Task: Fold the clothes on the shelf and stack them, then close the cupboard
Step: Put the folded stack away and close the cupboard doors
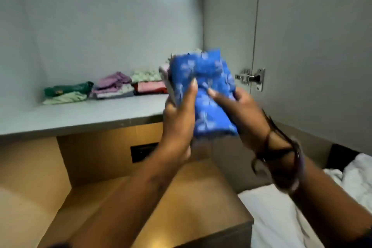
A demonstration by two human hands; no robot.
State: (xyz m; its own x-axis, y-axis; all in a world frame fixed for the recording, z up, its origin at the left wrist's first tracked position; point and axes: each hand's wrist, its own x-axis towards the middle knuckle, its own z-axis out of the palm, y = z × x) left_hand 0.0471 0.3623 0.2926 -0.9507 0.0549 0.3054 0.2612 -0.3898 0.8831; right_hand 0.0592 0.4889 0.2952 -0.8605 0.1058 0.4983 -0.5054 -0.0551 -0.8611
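A folded blue cloth with a pale print (207,94) is held up in front of the grey shelf (80,115), gripped from both sides. My left hand (179,119) clasps its left edge with the thumb across the front. My right hand (241,108) holds its right side, thumb on the fabric. Along the back of the shelf sit three folded stacks: a green one (66,91) at the left, a purple-topped one (114,85) in the middle, and a stack of pink and pale green cloth (148,83) partly hidden behind the blue cloth.
The open cupboard door (314,56) stands at the right, with a metal hinge (251,78) on its inner edge. Below the shelf is a wooden unit (181,197) with a dark slot (143,152). White bedding (302,217) lies at the lower right.
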